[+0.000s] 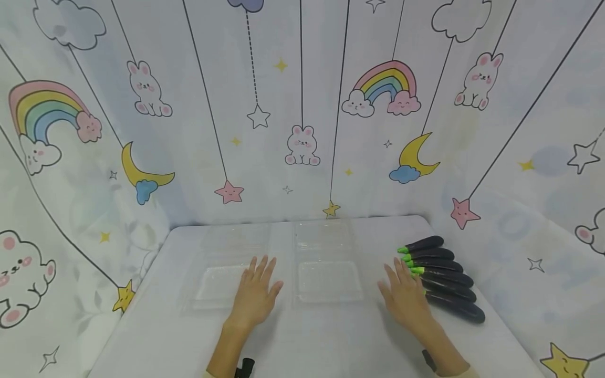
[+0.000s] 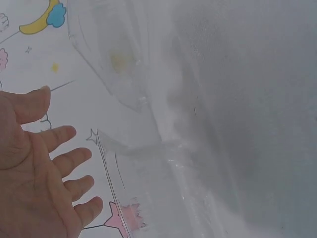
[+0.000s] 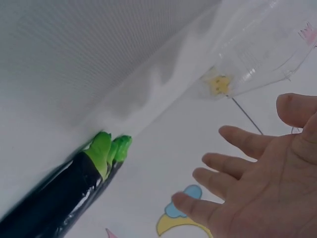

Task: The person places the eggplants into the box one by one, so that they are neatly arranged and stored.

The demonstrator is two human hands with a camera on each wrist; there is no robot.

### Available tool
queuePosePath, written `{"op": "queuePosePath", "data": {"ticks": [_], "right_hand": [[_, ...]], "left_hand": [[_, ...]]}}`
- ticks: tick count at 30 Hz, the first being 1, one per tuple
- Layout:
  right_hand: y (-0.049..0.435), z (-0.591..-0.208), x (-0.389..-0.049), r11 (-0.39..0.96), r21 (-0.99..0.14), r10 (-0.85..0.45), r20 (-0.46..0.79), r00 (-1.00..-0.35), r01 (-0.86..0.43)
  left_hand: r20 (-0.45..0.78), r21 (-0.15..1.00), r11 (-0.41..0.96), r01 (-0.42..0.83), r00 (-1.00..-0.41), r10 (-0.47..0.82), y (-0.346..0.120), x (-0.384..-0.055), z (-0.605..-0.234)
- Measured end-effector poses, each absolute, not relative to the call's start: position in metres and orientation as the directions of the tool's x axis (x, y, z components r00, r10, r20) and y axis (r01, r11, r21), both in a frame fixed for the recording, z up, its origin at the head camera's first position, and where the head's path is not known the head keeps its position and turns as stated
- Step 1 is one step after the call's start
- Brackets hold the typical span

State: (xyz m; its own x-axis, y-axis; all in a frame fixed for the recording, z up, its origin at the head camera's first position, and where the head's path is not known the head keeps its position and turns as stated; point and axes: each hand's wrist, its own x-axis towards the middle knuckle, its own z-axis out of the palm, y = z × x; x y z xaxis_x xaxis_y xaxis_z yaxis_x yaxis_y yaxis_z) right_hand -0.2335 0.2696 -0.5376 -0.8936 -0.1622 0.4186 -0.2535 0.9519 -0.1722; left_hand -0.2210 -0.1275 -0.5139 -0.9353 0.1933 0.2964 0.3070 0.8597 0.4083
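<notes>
My left hand (image 1: 256, 295) has its fingers spread and holds nothing, palm down at the right edge of the left clear plastic container (image 1: 200, 294). A second clear container (image 1: 329, 300) lies just right of that hand, with its lid (image 1: 323, 236) raised behind it. My right hand (image 1: 405, 298), also spread and holding nothing, hovers beside the green stem ends of several dark purple eggplants (image 1: 456, 307). Its fingers overlap some stems in the head view. In the right wrist view the eggplants (image 3: 52, 198) appear apart from the fingers.
The white table (image 1: 326, 346) ends at a back edge against a fabric backdrop (image 1: 264, 157) printed with rabbits, stars and rainbows. The eggplants lie in a row along the table's right side. Behind the left container stands its clear lid (image 1: 236, 239).
</notes>
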Motion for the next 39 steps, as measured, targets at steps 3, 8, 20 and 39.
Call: {"op": "queuePosePath", "data": {"ticks": [3,8,20,39], "right_hand": [[0.271,-0.538,-0.234,0.950,-0.179,-0.160,0.420,-0.893,-0.254],[0.275,-0.535,-0.233,0.951,-0.205,-0.142,0.380,-0.914,-0.232],[0.280,-0.526,-0.228,0.965,-0.241,-0.049,0.228,-0.972,-0.105],[0.313,-0.534,-0.219,0.971,-0.228,-0.008,0.271,-0.962,-0.073]], "left_hand": [[0.274,0.416,0.861,0.291,-0.943,0.187,-0.123,-0.220,-0.511],[0.260,0.438,0.848,0.298,-0.945,0.198,-0.115,-0.221,-0.511],[0.232,0.485,0.811,0.326,-0.943,0.240,-0.096,-0.231,-0.521],[0.073,0.700,0.683,0.209,-0.972,0.222,-0.078,-0.239,-0.522]]}}
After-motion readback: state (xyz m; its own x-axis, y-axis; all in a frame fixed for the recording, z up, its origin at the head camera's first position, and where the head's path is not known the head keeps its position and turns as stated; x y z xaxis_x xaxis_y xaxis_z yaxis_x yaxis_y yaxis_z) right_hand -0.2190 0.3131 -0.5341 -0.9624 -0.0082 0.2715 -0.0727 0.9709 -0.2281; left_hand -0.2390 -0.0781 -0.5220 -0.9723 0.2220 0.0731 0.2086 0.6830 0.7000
